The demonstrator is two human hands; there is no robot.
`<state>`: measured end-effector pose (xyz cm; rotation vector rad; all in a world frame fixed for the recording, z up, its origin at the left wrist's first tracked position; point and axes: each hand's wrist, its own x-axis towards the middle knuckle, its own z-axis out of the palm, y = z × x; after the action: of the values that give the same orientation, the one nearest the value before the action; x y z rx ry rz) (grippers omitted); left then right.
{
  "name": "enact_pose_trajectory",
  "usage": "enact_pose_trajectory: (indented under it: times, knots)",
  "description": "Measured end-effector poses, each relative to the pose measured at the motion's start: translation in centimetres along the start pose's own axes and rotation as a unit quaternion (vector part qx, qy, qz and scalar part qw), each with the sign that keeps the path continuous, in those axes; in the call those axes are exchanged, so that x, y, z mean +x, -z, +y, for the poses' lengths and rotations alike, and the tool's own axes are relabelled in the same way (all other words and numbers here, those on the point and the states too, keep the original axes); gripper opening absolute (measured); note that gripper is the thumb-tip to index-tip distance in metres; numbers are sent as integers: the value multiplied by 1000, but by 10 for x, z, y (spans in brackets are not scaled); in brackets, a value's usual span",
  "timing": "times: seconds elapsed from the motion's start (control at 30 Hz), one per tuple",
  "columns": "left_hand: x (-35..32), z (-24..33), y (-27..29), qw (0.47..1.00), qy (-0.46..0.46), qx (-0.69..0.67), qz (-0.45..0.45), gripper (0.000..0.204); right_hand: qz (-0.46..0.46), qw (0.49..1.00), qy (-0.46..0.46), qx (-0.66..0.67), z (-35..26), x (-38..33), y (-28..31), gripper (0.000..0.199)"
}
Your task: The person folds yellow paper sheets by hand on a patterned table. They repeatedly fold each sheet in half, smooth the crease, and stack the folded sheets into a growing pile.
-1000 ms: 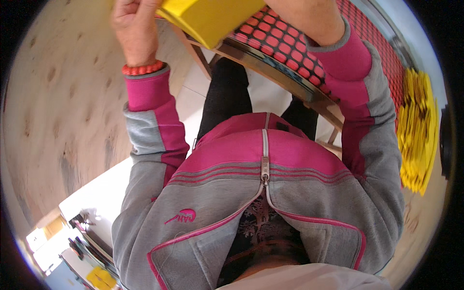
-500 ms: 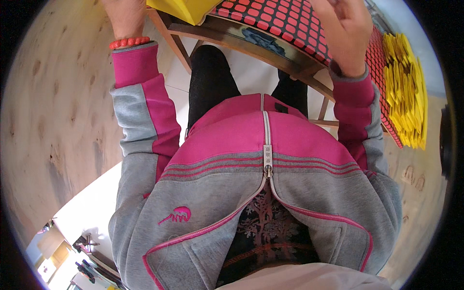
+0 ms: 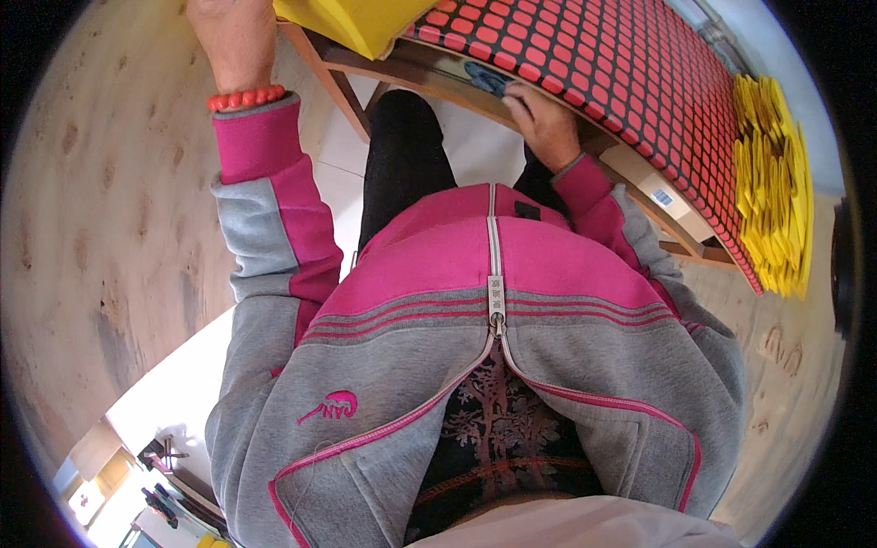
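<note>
My left hand (image 3: 236, 41) is at the top edge, with a red bead bracelet on its wrist. Its fingers are cut off by the edge, so any grip is hidden; a yellow sheet-like piece (image 3: 352, 23) lies just right of it, over the table's corner. Under the tabletop, my right hand (image 3: 546, 126) reaches to the open shelf, fingers bent and apart, beside a crumpled blue thing (image 3: 489, 79), perhaps cloth. No hold on it shows, and part of the fingers is hidden.
The wooden table has a red-and-black patterned cover (image 3: 594, 55). A cardboard box (image 3: 662, 194) with a white label sits on its under-shelf. At the far right hangs a stack of yellow folded pieces (image 3: 772, 192). My legs are beneath the table's near edge.
My right hand has come down from above the patterned tabletop to the shelf below, moving left and nearer. The box under the table now shows. My left hand has hardly moved.
</note>
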<state>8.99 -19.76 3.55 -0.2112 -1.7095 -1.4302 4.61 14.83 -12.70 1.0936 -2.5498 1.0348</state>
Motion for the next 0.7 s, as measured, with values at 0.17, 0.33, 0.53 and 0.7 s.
enact_pose_trajectory:
  times: [0.17, 0.33, 0.53, 0.7]
  knots:
    - [4, -1, 5, 999, -1, 10, 43, 11, 80, 982, 35, -166, 24, 22, -18, 36]
    - [-5, 8, -5, 999, -8, -48, 11, 11, 9, 969, 14, -246, 29, 28, -32, 39]
    - [-4, 17, -8, 999, -19, -25, 12, 10, 1, 984, -32, -177, 38, 16, -39, 46]
    - [-3, 18, -10, 999, -33, -21, 15, 9, -19, 974, -37, -223, 63, 12, -53, 45]
